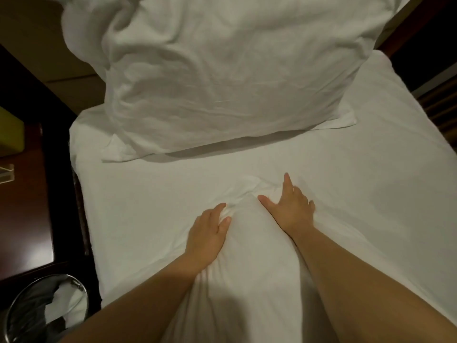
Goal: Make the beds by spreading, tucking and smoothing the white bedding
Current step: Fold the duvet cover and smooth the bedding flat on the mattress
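Observation:
A bed with a white sheet (358, 184) fills the view. A big rumpled white pillow (222, 78) leans at its head. Between my arms runs a raised ridge of white bedding (249, 238), bunched into wrinkles at its far end. My left hand (209, 233) lies on the ridge's left flank with its fingertips sunk into the wrinkled cloth. My right hand (290, 206) presses flat on the right flank, fingers spread and straight.
A dark red-brown nightstand (22, 214) stands left of the bed. A metal waste bin (47, 310) with a black liner sits at the lower left. Dark wood trim (435, 100) borders the bed's right side.

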Motion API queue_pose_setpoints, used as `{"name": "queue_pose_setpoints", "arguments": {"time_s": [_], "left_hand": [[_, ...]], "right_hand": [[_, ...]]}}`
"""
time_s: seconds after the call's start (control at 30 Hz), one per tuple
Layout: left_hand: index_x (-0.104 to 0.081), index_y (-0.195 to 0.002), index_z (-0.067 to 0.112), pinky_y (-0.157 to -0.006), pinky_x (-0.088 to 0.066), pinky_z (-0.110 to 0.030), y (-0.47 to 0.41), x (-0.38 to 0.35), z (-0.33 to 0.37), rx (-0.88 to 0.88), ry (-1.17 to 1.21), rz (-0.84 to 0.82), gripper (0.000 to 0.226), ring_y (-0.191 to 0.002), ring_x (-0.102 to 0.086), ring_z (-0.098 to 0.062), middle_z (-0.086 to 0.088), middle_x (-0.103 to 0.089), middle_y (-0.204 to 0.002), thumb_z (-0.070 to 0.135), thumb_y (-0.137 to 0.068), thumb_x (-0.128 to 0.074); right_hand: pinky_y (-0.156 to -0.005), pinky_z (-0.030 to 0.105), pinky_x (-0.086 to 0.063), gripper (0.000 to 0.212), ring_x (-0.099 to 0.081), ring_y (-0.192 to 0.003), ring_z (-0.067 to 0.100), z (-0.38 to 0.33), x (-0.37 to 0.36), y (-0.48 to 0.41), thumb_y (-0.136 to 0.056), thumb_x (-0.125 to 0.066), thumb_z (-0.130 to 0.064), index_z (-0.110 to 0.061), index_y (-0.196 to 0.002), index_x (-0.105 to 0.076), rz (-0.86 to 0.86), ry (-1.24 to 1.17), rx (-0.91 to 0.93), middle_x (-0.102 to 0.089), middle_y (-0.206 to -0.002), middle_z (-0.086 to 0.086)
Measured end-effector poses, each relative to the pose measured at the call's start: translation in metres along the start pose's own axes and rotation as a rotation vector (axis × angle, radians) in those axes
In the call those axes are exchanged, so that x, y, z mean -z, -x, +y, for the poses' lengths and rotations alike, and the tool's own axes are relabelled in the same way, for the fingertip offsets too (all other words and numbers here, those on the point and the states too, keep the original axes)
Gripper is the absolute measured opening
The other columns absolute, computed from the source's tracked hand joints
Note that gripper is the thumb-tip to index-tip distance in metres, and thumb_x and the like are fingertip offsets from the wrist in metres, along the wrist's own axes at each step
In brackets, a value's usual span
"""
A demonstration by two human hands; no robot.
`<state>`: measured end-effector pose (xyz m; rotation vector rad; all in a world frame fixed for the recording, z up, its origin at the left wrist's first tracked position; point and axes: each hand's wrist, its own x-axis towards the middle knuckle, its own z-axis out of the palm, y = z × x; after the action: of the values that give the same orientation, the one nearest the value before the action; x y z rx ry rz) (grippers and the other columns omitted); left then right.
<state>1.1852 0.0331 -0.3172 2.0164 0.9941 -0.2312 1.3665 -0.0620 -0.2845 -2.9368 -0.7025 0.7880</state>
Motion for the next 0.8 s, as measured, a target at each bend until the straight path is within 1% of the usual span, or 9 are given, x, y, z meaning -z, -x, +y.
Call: {"name": "queue_pose_setpoints", "arguments": {"time_s": [0.1,0.23,0.3,0.4,0.5,0.57,0.67,0.73,0.8], "left_hand": [[-0.02,-0.149,0.034,-0.11,-0.027,-0.032,0.014,0.017,0.018,0.041,0.126,-0.207,0.054,-0.137,-0.034,-0.017,0.005,-0.033,-0.152,0.053,-0.098,-0.025],[-0.024,-0.149,0.032,-0.112,-0.023,-0.029,0.029,0.039,0.051,0.027,0.219,-0.321,0.063,-0.139,-0.031,-0.017,0.005,-0.03,-0.153,0.063,-0.094,-0.028],[-0.031,-0.147,0.031,-0.113,-0.024,-0.029,0.031,0.048,0.071,0.032,0.302,-0.372,0.069,-0.137,-0.034,-0.017,0.004,-0.035,-0.151,0.069,-0.089,-0.034],[-0.04,-0.14,0.038,-0.114,-0.029,-0.036,0.033,0.06,0.098,0.031,0.537,-0.519,0.09,-0.13,-0.044,-0.015,0.009,-0.043,-0.145,0.086,-0.064,-0.048],[-0.039,-0.126,0.053,-0.107,-0.036,-0.03,0.04,0.065,0.118,-0.029,0.623,-0.721,0.048,-0.121,-0.048,-0.008,0.017,-0.049,-0.135,0.068,-0.082,-0.052],[-0.042,-0.124,0.049,-0.101,-0.041,-0.027,0.045,0.065,0.123,-0.031,0.661,-0.781,0.034,-0.117,-0.053,-0.009,0.015,-0.054,-0.129,0.054,-0.092,-0.049],[-0.054,-0.121,0.034,-0.1,-0.042,-0.028,0.035,0.057,0.119,0.058,0.672,-0.675,0.04,-0.109,-0.058,-0.01,0.006,-0.06,-0.125,0.058,-0.09,-0.047],[-0.052,-0.127,0.033,-0.095,-0.041,-0.028,0.014,0.048,0.108,0.022,0.385,-0.413,0.041,-0.11,-0.055,-0.012,0.002,-0.055,-0.133,0.055,-0.094,-0.042],[-0.031,-0.145,0.03,-0.103,-0.036,-0.036,-0.002,0.043,0.09,0.043,0.072,-0.201,0.062,-0.128,-0.043,-0.026,-0.007,-0.04,-0.147,0.057,-0.091,-0.046]], "right_hand": [[-0.107,0.044,-0.029,0.101,-0.04,-0.133,0.029,0.006,0.023,0.019,-0.078,-0.053,-0.071,-0.024,-0.153,-0.004,-0.037,-0.229,-0.061,-0.039,-0.148,0.007],[-0.1,0.034,-0.039,0.09,-0.047,-0.125,0.023,0.022,0.062,0.042,-0.077,-0.071,-0.052,-0.02,-0.148,-0.026,-0.156,-0.633,-0.104,-0.047,-0.141,0.001],[-0.089,0.032,-0.049,0.078,-0.061,-0.108,0.018,0.033,0.089,0.047,-0.071,-0.081,-0.041,-0.016,-0.136,-0.047,-0.342,-0.765,-0.043,-0.062,-0.122,-0.002],[-0.094,0.039,-0.051,0.069,-0.065,-0.106,0.022,0.046,0.125,0.059,-0.066,-0.083,-0.027,-0.016,-0.128,-0.054,-0.577,-0.777,0.052,-0.068,-0.117,0.002],[-0.096,0.035,-0.047,0.061,-0.058,-0.11,0.016,0.047,0.138,0.082,-0.074,-0.081,-0.02,-0.026,-0.124,-0.048,-0.475,-0.624,0.068,-0.06,-0.119,-0.004],[-0.088,0.029,-0.046,0.052,-0.056,-0.102,0.014,0.043,0.139,0.099,-0.072,-0.081,-0.018,-0.026,-0.114,-0.051,-0.335,-0.517,0.099,-0.06,-0.108,-0.007],[-0.073,0.025,-0.043,0.043,-0.055,-0.091,0.016,0.034,0.133,0.119,-0.07,-0.082,-0.013,-0.022,-0.1,-0.052,-0.253,-0.578,0.131,-0.058,-0.094,-0.006],[-0.067,0.019,-0.04,0.048,-0.052,-0.092,0.015,0.028,0.126,0.128,-0.071,-0.082,-0.014,-0.021,-0.105,-0.049,-0.225,-0.605,0.107,-0.055,-0.094,-0.01],[-0.066,0.011,-0.037,0.054,-0.05,-0.095,0.011,0.023,0.12,0.132,-0.073,-0.081,-0.014,-0.023,-0.112,-0.045,-0.233,-0.629,0.061,-0.053,-0.1,-0.014]]}}
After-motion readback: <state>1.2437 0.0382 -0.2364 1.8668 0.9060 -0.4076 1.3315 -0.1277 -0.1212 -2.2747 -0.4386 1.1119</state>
